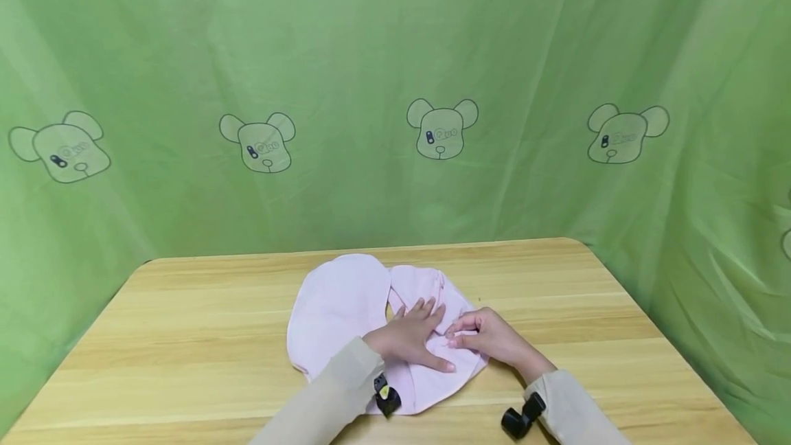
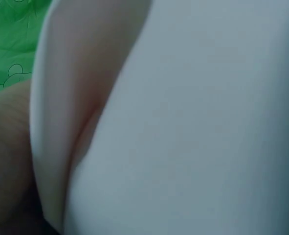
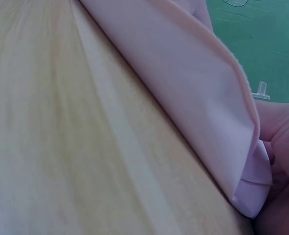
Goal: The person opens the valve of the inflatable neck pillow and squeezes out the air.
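Note:
A pale pink cloth bib [image 1: 340,301] with rounded, overlapping lobes lies on the wooden table, and bare wood shows through a gap near its middle. My left hand [image 1: 410,340] rests flat on the right part of the bib, fingers spread and thumb pointing right. Just right of it, my right hand [image 1: 488,338] pinches at the bib's surface with thumb and curled fingers. In the right wrist view, a lifted fold of the bib [image 3: 183,83] meets that hand [image 3: 286,152]. Pale cloth [image 2: 183,122] fills most of the left wrist view, hiding the left fingers.
The wooden table [image 1: 185,335] has rounded far corners. Behind it hangs a green curtain [image 1: 346,53] with printed bear heads. A small clear plastic piece [image 3: 261,92] shows above the right fingers in the right wrist view; its support is hidden.

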The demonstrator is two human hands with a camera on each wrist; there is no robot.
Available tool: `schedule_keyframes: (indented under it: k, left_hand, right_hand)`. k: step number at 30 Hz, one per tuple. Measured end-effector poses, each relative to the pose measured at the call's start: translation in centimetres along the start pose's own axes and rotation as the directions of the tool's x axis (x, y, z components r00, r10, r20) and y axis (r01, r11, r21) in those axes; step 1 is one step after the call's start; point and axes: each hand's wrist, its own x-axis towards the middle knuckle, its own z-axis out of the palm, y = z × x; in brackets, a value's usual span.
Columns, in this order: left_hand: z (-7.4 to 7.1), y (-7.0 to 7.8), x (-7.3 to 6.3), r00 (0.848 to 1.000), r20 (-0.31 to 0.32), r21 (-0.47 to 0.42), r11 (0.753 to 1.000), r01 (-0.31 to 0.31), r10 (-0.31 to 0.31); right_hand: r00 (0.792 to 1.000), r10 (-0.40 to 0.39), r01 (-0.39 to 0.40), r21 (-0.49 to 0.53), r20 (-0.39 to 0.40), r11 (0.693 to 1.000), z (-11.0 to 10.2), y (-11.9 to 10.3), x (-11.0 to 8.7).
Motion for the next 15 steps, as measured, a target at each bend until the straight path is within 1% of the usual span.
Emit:
schedule_keyframes:
  k: [9,15]
  left_hand:
    - [0.39,0.40,0.12,1.000,-0.005,0.103,0.995,0.019,-0.018]
    - [0.54,0.61,0.19,0.999,-0.006,0.141,0.989,0.036,-0.035]
  right_hand:
    - [1.000,0.020,-0.020,-0.020,-0.004,1.000,-0.06,-0.16,-0.05]
    - [1.000,0.015,-0.015,-0.010,-0.002,1.000,0.01,-0.23,-0.10]
